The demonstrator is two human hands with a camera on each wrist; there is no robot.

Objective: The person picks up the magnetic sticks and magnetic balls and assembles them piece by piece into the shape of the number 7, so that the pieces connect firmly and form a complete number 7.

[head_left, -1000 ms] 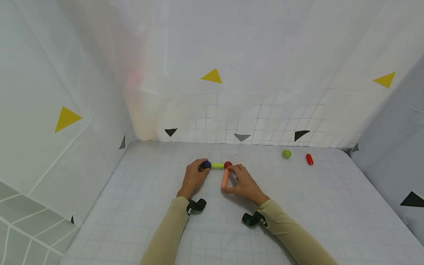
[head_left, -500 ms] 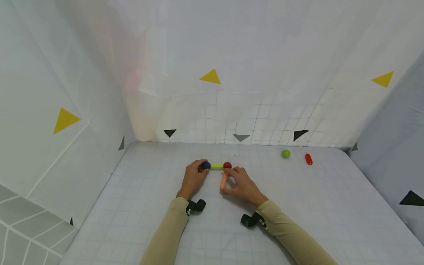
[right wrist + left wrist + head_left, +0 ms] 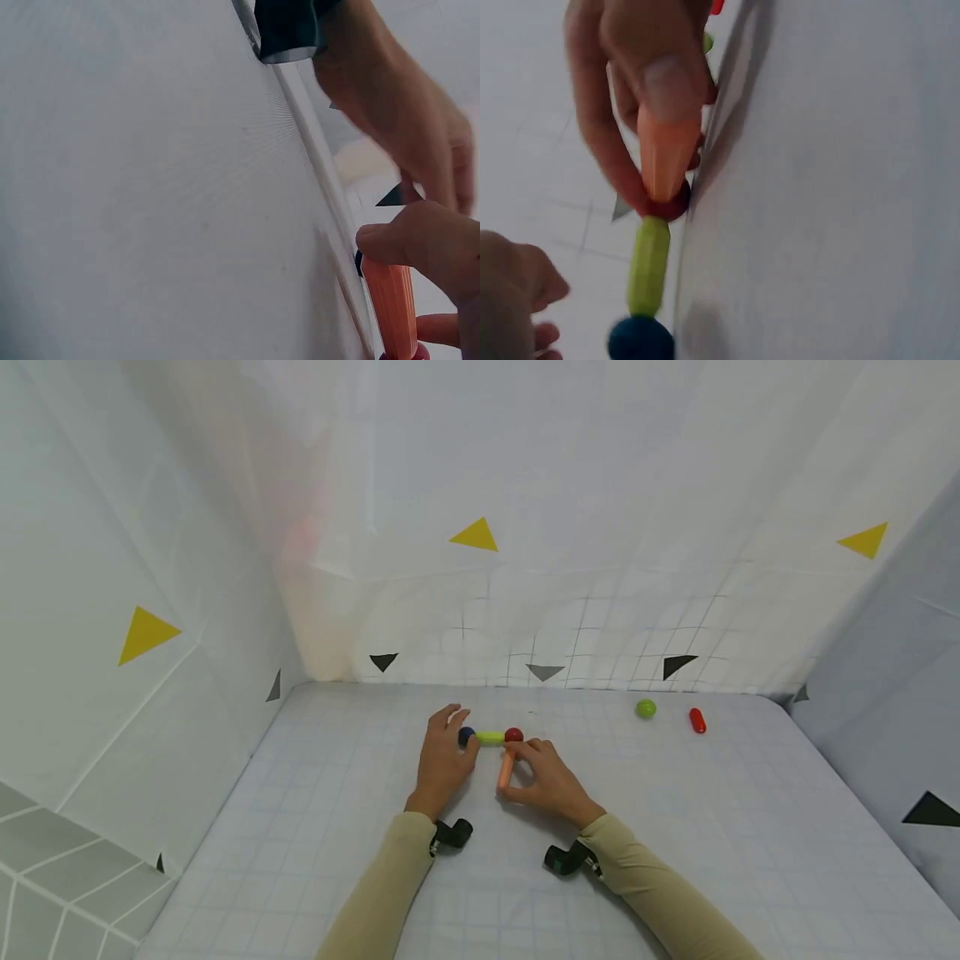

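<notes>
Head view: even, diffuse light covering tabletop [image 3: 480, 902] around orange stick [image 3: 506, 770]; faint shadow lying beside it, under right hand [image 3: 551, 782]. Left wrist view: dimmer; soft shadow slanting right of orange stick. Right wrist view: dim; left hand [image 3: 412, 127] blurring above orange stick.

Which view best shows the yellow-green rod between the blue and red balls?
The left wrist view: the yellow-green faceted rod appears largest there, its length unobstructed. The head view shows it small; the right wrist view doesn't show it.
</notes>
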